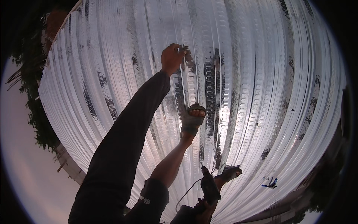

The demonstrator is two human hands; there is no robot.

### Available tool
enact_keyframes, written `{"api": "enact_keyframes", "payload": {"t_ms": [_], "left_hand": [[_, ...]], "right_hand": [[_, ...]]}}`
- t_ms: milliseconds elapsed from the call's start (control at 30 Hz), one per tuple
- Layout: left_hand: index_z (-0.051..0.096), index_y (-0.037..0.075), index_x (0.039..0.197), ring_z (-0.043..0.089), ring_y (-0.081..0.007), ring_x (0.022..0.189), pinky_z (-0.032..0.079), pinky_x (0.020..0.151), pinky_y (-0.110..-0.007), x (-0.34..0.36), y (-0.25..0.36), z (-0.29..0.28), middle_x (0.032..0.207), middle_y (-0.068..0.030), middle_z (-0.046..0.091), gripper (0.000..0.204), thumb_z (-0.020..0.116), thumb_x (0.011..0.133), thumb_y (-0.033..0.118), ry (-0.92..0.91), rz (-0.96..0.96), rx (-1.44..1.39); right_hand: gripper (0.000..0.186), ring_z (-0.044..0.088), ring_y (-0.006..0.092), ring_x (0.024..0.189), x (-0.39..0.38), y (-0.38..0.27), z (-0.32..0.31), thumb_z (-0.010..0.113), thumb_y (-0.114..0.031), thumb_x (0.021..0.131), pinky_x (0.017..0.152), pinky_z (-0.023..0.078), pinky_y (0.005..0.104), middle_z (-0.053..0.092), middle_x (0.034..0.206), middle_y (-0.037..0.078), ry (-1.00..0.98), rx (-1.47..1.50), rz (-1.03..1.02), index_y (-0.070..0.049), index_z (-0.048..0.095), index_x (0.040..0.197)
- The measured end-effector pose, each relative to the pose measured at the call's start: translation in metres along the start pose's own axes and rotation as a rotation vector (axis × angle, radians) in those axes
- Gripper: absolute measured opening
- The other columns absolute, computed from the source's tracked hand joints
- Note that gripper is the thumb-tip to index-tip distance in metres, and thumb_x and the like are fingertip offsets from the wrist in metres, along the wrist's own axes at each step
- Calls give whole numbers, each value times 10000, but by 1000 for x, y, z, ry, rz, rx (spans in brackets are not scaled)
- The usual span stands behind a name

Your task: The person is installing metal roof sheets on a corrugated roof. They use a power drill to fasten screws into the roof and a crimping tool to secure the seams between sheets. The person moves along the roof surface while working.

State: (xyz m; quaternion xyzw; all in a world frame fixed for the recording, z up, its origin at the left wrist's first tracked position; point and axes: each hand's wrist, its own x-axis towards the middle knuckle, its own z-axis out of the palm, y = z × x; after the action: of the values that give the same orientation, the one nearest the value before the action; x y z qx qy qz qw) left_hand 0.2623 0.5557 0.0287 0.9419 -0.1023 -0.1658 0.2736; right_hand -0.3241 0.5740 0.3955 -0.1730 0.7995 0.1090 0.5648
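We looked down over a corrugated metal roof (261, 74), its galvanised sheets bright and ribbed, with raised ridges running from twelve toward six o'clock and small embossed crossbars between them. Dark reflections broke the shine in patches.

Our left hand (171, 58) reached out to about twelve o'clock at the end of a long dark sleeve (126, 138). Its fingers (180, 48) were pinched nearly closed on a small dark item, probably a screw (184, 47), held against a ridge of the sheet; it was too small to name with certainty.

Our right hand (203, 209) sat low at six o'clock, wrapped around the grip of a dark power drill (209, 186). The drill's body pointed up toward twelve, its tip just above the sheet near our right foot. A thin cord (186, 192) looped from the drill down toward the lower edge.

Two bare legs stretched over the roofing. The left foot (192, 121) in a grey, worn sandal rested flat on the ribs near the centre; the right foot (229, 173), also in a sandal, lay at about five o'clock, just beside the drill.

A small blue-and-white object (269, 183) lay on the sheet at four o'clock, well apart from the hands. Dark trees (35, 112) edged the roof at nine o'clock, against pale sky (33, 179).
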Motion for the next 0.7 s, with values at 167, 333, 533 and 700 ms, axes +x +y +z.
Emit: {"api": "enact_keyframes", "payload": {"t_ms": [167,333,533,700], "left_hand": [[761,17,1066,727,-314,913,561,818,-416,9,-5,23,965,-180,752,291,721,880,237,-27,-84,23],[713,-12,1122,714,-253,878,569,791,-409,3,-4,19,977,-136,732,256,635,972,179,-356,-342,-618],[623,19,1214,684,-234,934,548,853,-397,-67,70,1,1055,-104,688,252,627,1000,151,-772,-464,-1446],[624,13,1189,686,-249,946,553,869,-388,-126,132,-4,1084,-127,690,236,626,994,145,-912,-477,-1687]], "right_hand": [[563,624,244,811,6,-24,15,669,-208,891,677,541,384,611,1081,137,-29,90,43,-76,449,1392],[540,616,235,778,-3,-45,12,687,-217,874,682,544,397,620,1070,136,-73,191,98,-85,468,1350],[431,618,219,716,11,-26,-11,703,-235,847,660,543,426,650,1035,128,-103,415,218,-98,559,1230],[414,642,234,719,52,36,-67,697,-209,848,663,551,436,665,1084,154,-196,511,265,-95,563,1223]]}}
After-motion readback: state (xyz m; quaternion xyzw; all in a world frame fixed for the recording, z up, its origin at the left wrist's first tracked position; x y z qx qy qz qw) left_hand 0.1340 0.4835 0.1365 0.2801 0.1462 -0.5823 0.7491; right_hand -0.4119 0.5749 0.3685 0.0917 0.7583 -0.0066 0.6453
